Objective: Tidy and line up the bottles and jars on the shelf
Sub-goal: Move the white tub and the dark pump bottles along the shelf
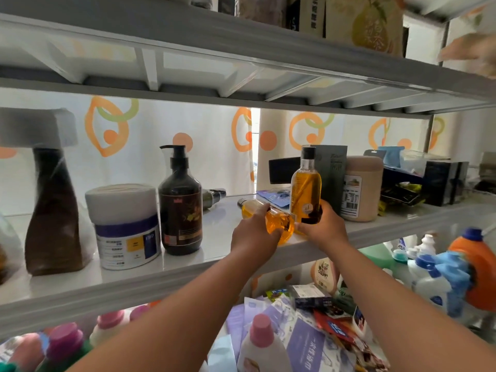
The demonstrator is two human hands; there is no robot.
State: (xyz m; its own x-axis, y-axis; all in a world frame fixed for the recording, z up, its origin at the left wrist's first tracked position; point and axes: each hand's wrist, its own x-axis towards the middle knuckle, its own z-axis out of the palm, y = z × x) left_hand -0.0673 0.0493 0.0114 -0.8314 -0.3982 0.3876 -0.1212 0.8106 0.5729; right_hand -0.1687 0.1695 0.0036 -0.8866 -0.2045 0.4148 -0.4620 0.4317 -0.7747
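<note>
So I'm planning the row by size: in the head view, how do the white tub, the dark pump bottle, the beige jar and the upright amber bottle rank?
1. Pump bottle, tallest
2. White tub, widest; close to 1
3. Beige jar
4. Amber bottle
The last two stand farther back, so unsure.

The 1 view came from a head-worn wide-angle camera that faced a white shelf [188,253] at close range, roughly level with its middle board. It looked slightly upward under the upper shelf board [241,49], whose ribbed underside filled the top of the frame, and down past the front edge onto the lower tier [308,331]. Both forearms entered from the bottom edge. Straight lines bowed toward the frame's borders.
</note>
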